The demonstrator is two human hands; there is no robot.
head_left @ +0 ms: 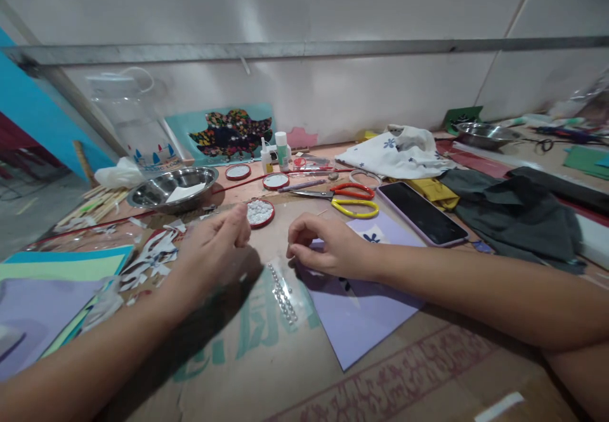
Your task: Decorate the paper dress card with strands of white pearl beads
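My left hand is closed beside a red-rimmed lid of white beads; whatever its fingers may hold is hidden. To the right, my right hand hovers over a purple sheet, thumb and forefinger curled together, and I cannot make out anything between them. White cloth pieces with dark blue flowers lie on that sheet, partly covered by my hand and wrist. Between my hands a small clear packet of silvery pearl beads rests on the cardboard.
Scissors and a phone lie beyond my right hand. Glue bottles stand farther back. A steel bowl, cloth scraps and coloured sheets are at left. Floral white cloth and dark cloth lie at right.
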